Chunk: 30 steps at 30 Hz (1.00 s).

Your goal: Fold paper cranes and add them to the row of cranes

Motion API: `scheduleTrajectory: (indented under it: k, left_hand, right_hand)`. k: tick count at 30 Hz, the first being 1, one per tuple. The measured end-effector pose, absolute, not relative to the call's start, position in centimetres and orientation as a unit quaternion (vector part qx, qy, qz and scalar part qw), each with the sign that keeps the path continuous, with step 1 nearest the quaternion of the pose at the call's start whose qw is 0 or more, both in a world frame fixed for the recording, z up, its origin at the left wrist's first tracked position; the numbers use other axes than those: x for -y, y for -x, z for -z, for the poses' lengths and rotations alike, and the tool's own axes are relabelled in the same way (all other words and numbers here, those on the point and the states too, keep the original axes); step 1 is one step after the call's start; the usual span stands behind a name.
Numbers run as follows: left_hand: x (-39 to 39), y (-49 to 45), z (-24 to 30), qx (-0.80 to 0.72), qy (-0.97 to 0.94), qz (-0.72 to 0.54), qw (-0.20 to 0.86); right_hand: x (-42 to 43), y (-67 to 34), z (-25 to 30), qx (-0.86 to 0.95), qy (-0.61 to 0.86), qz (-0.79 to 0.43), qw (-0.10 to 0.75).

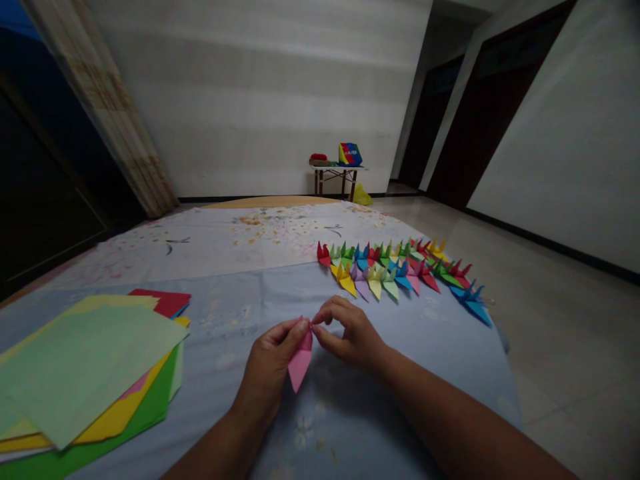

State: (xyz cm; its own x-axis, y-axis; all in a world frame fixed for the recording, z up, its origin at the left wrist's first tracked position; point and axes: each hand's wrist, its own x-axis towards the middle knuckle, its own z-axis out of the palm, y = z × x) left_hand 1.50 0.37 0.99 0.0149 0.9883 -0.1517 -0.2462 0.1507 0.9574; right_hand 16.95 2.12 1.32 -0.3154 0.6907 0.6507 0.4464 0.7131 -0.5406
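Observation:
A pink folded paper piece (301, 360) is held between both hands over the pale blue cloth (240, 320). My left hand (270, 363) pinches its upper edge with thumb and fingers, the narrow point hanging down. My right hand (347, 332) pinches the top tip of the same piece from the right. Beyond the hands, several folded paper cranes (400, 270) in many colours lie in rows on the cloth.
A loose stack of coloured paper sheets (85, 373), pale green on top, lies at the left. A floral cloth (225, 240) covers the far part of the surface. A small table (337, 175) with colourful items stands by the far wall; tiled floor is at the right.

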Motion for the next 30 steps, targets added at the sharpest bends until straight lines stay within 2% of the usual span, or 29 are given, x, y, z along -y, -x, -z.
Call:
scheduleTrajectory:
  k: [7,19,22,26,30]
  left_hand:
    - [-0.16,-1.54,-0.99,-0.463,-0.401,-0.522,0.594]
    - [-0.11,-1.72,-0.95,-0.477,-0.397,-0.526,0.581]
    - [-0.18,-1.65,-0.86,-0.470,-0.390,-0.527,0.591]
    - [-0.25,-1.62,-0.77,-0.455,-0.383,-0.534,0.601]
    - [-0.25,-1.62,-0.68,-0.464,-0.382,-0.528,0.600]
  right_hand:
    - [-2.00,-16.73,-1.49,0.789,0.376,-0.130,0.468]
    - [-1.83,-16.41,-1.25,0.822,0.360,0.045,0.439]
    - [-1.90,-16.54,-1.25,0.823,0.355,0.029,0.443]
    - [-1.98,-16.67,-1.14,0.796,0.368,-0.054,0.478]
    - [-2.02,-16.64,-1.14,0.789,0.373,-0.105,0.476]
